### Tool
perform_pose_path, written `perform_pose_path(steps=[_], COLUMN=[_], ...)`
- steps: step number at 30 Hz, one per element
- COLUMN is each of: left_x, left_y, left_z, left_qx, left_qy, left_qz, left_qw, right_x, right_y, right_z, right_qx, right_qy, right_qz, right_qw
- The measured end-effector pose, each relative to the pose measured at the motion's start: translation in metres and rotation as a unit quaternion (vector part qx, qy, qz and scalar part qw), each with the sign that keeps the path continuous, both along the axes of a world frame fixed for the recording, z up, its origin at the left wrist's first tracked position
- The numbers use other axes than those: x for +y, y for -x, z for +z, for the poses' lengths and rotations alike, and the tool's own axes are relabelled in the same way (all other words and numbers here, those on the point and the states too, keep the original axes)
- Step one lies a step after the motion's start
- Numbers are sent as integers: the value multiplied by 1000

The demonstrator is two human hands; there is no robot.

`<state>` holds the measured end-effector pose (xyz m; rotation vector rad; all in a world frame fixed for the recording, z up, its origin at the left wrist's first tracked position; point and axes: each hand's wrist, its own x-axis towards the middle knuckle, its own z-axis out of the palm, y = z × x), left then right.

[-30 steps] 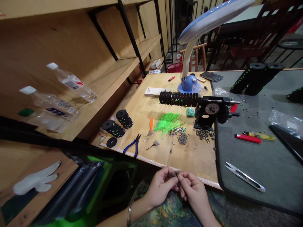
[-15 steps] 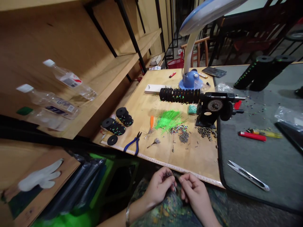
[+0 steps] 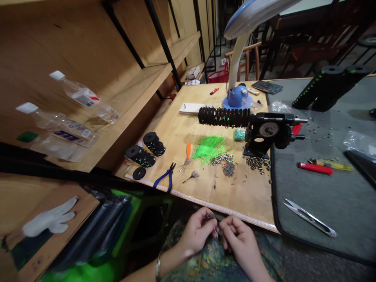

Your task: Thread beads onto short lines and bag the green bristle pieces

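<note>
Item: left hand [image 3: 202,230], six o'clock, pinching a small silvery piece [image 3: 216,234] too fine for me to identify. Item: right hand [image 3: 239,237], five o'clock, thumb and forefinger pressed together; contents, if any, I cannot tell. Hazard, as I judge it: a slackened pinch could lose the piece in the patterned cloth [image 3: 205,263] below.

From where I sit, I can't read any word, brand or number for certain. I see pale lettering on the dark blue label [image 3: 65,136] of one lying bottle [image 3: 53,124], too blurred to spell out, and a barcode on the red-and-white label [image 3: 85,97] of the bottle behind [image 3: 103,112]. The measuring strip [image 3: 205,203] along the counter [image 3: 235,197] edge and the black machine's [image 3: 255,148] round dial [image 3: 269,129] carry marks too small for me.
</note>
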<state>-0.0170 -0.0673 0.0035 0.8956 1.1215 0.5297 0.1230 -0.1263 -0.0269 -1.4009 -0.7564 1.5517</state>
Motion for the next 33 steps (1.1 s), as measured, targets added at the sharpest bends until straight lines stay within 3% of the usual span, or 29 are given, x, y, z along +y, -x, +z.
perform_pose_path(steps=[9, 18, 26, 33], left_x=[-1, -3, -2, -1], left_y=[-1, 0, -2, -2], left_z=[3, -4, 2, -1], left_qx=[6, 17, 7, -23], left_qy=[-7, -22, -7, 1], left_qz=[-7, -20, -15, 1], left_qw=[1000, 999, 1000, 1000], right_x=[2, 8, 4, 9], right_y=[2, 4, 4, 5], right_z=[-1, 14, 2, 8], right_qx=[11, 28, 42, 72], right_qy=[-1, 17, 11, 24], right_qz=[-1, -14, -5, -26], right_qw=[1000, 999, 999, 997])
